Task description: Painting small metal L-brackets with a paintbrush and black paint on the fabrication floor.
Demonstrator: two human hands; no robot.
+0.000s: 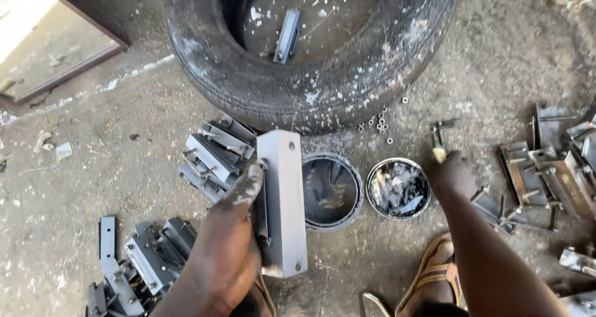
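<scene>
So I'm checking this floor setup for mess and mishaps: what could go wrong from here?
The left hand holds a grey painted metal bracket right beside the open paint tin; a slip could tip it or smear the wet-looking coat. The right hand, holding a brush, hangs near the paint lid, so drips may land on the sandalled foot. The loose nuts by the tyre could scatter.

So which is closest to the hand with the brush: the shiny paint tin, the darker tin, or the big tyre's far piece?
From the right hand:
1. Shiny tin, just to its left.
2. Darker tin, further left.
3. Grey piece inside the tyre, far up top.
</scene>
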